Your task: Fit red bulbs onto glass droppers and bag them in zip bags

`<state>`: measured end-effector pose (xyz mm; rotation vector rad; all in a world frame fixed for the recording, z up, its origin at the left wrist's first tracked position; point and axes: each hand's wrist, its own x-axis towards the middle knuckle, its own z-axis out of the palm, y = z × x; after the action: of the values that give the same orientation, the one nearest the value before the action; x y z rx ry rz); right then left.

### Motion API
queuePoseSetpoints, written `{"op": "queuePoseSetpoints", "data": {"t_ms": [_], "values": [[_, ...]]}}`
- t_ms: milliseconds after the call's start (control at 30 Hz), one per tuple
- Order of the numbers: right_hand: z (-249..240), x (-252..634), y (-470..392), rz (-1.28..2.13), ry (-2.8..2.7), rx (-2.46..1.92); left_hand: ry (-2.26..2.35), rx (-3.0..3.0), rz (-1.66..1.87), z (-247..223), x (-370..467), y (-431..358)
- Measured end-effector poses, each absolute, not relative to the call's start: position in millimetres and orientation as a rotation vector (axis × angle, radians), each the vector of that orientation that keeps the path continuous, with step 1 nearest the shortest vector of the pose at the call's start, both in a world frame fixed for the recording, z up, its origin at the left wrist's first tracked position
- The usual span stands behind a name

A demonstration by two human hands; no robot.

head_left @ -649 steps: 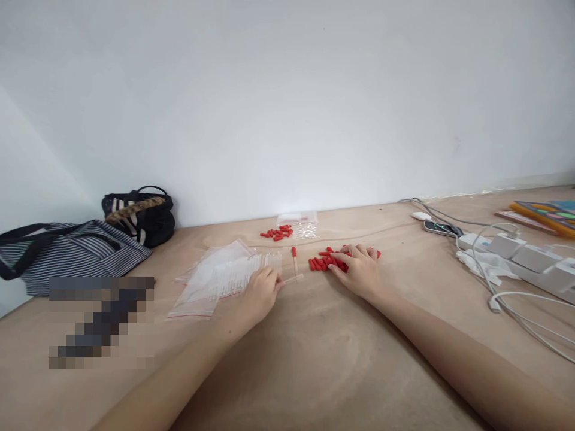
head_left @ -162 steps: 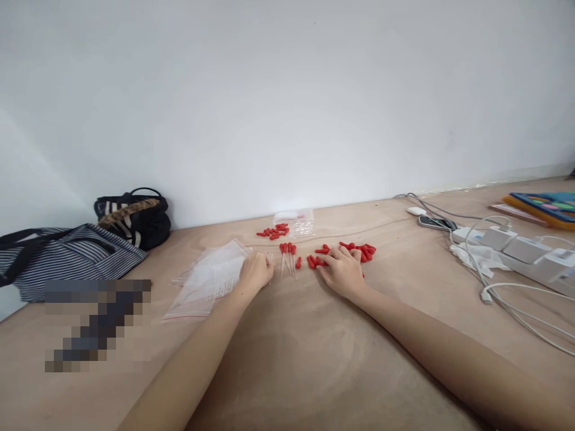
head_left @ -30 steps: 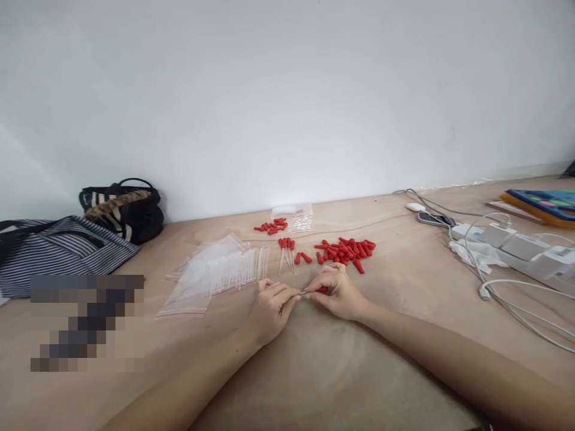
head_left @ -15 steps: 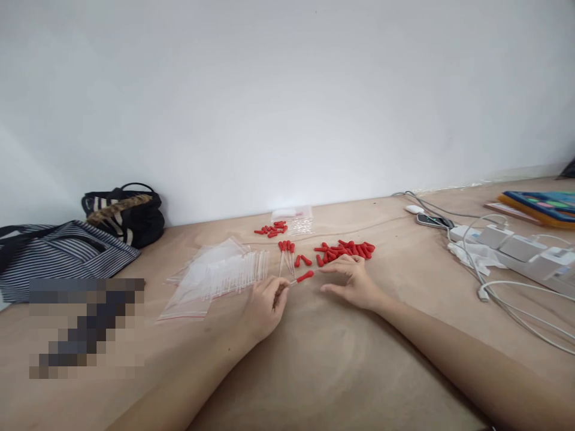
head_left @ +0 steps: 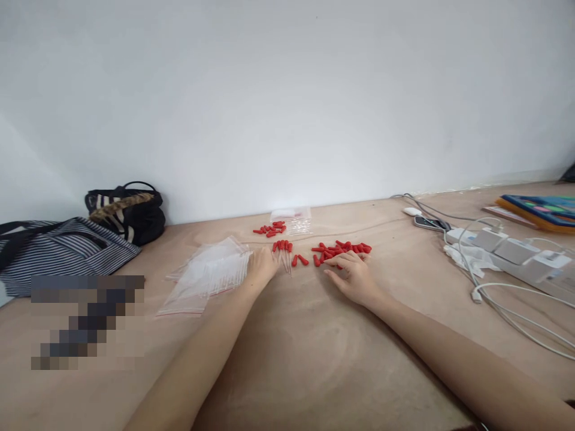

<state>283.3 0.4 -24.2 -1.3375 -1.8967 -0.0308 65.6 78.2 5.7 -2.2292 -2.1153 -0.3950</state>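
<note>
My left hand (head_left: 263,266) is at the right end of the clear tubes (head_left: 231,272) lying on plastic bags (head_left: 191,281). Its fingers are blurred and partly hidden, so I cannot make out what they hold. Just right of it lie several thin clear droppers with red bulbs (head_left: 282,246), side by side. Two loose red bulbs (head_left: 299,260) rest between the hands. My right hand (head_left: 353,275) is at the near edge of a pile of red bulbs (head_left: 344,248), thumb and fingers apart.
A smaller group of red bulbs (head_left: 271,228) and a clear bag (head_left: 299,221) lie near the wall. Striped (head_left: 67,251) and black (head_left: 139,215) bags stand left. At the right are a power strip with chargers (head_left: 516,257), white cables (head_left: 507,317) and a colourful case (head_left: 543,209).
My left hand has moved forward and left from the table's middle. The red-bulbed dropper it held now seems to lie in the row. My right hand has shifted slightly at the pile.
</note>
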Motion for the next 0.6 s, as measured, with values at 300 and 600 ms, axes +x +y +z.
{"op": "queuePoseSetpoints", "data": {"t_ms": [300, 600], "values": [[-28.5, 279.7, 2.3, -0.049, -1.919, -1.411, -2.007, -2.243, -0.336, 11.3, 54.9, 72.9], [-25.3, 244.1, 20.8, -0.233, -2.002, -1.553, -1.925, -2.212, -0.316, 7.0, 32.8, 62.3]]}}
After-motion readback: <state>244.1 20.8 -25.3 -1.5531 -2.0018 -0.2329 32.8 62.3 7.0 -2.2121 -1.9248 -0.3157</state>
